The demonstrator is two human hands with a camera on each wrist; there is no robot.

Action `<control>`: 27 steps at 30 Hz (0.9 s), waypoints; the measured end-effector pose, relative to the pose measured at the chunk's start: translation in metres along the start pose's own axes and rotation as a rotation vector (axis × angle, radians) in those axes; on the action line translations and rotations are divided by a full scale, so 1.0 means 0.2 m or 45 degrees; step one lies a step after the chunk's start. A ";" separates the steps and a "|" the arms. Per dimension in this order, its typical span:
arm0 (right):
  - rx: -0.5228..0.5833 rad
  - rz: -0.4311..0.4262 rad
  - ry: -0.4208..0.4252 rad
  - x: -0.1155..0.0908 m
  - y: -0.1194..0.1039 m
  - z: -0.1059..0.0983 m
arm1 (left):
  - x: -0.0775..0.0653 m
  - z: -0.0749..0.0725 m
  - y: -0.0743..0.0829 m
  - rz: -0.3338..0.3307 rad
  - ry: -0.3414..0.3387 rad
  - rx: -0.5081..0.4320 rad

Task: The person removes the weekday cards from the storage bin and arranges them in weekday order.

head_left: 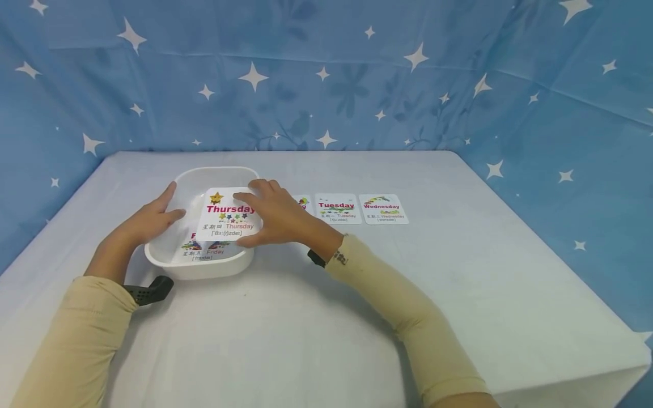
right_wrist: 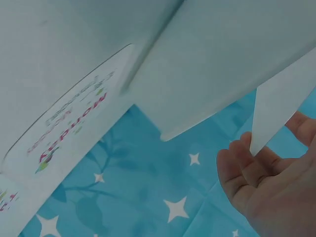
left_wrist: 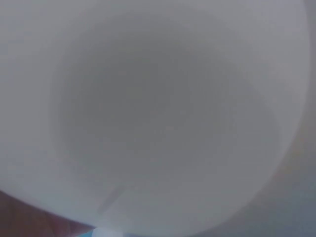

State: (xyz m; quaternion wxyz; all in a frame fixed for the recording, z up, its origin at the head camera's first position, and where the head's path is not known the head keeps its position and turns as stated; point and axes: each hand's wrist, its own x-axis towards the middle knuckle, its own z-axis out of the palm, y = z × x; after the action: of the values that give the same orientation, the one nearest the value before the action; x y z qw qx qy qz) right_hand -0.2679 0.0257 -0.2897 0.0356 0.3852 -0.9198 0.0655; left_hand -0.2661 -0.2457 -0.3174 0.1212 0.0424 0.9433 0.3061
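Note:
My right hand (head_left: 278, 212) holds a white card (head_left: 229, 215) printed "Thursday" by its right side, above the basin. The card is tilted up, and its plain back (right_wrist: 279, 106) shows in the right wrist view beside the fingers. My left hand (head_left: 145, 222) grips the left rim of the white plastic basin (head_left: 204, 271), thumb over the inside. The basin's pale outer wall (left_wrist: 163, 113) fills the left wrist view. A "Friday" card (head_left: 204, 253) lies inside the basin, partly covered by the Thursday card.
Right of the basin, a row of cards lies on the white tablecloth (head_left: 316, 340): a "Monday" card (right_wrist: 74, 111) half hidden by my right hand, then a "Tuesday" card (head_left: 338, 208) and a "Wednesday" card (head_left: 384, 209). A blue star-patterned curtain (head_left: 306, 45) hangs behind the table.

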 end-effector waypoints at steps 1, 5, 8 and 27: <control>0.013 0.007 -0.002 -0.01 0.02 0.00 | 0.00 0.00 0.00 0.008 0.000 0.002; 0.053 0.021 -0.015 -0.08 0.07 0.00 | 0.00 0.00 0.01 0.035 0.003 0.006; 0.062 0.003 -0.049 -0.12 0.10 0.01 | 0.00 0.00 0.00 0.028 0.001 0.007; 0.109 0.022 -0.186 -0.23 0.23 0.05 | 0.00 0.00 0.00 -0.014 -0.011 0.004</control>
State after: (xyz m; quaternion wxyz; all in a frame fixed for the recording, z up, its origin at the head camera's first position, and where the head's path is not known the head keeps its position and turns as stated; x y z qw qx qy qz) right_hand -0.2687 0.0894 -0.3098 -0.0489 0.3820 -0.9197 0.0767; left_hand -0.2659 -0.2467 -0.3168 0.1267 0.0389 0.9435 0.3036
